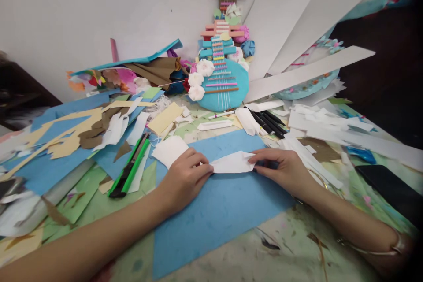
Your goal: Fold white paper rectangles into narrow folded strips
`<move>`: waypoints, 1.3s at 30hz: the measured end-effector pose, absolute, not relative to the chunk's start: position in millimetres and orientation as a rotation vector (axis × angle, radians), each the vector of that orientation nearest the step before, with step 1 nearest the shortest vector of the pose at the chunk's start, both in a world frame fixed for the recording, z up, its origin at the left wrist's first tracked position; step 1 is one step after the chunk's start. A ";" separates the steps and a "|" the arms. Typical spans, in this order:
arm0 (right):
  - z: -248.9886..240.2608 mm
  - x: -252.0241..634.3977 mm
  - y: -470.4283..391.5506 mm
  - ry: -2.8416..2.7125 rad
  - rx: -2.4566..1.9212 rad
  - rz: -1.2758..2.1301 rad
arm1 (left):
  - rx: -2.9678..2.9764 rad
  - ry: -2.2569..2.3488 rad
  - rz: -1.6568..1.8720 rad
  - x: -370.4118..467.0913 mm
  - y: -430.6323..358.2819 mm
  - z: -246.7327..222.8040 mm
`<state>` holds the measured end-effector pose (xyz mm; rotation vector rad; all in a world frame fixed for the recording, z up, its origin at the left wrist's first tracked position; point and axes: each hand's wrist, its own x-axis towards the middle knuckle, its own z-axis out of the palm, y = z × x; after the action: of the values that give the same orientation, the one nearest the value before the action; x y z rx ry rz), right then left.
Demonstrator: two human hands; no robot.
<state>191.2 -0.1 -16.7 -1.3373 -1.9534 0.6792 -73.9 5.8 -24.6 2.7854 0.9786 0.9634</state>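
Note:
A strip of white paper is stretched between my hands, low over a blue sheet. My left hand has its fingers closed on the strip's left end. At the other end, my right hand pinches the strip between thumb and fingers. Another white paper piece lies just behind my left hand, partly covered by it. Left of that hand rests a green box cutter. Beyond the strip is a small folded white paper.
Black pens lie behind my right hand. A blue paper lute with white flowers leans at the back wall. Blue and tan scraps cover the left side. White offcuts and a dark phone are on the right.

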 end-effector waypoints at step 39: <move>-14.2 196.6 -0.8 -2.343 -1.105 0.357 | 2.535 0.946 0.808 -74.0 5.7 -22.2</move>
<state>196.6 -0.8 -14.2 -1.1049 -2.3428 0.3570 -74.0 5.7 -22.2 2.5350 0.9463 0.8077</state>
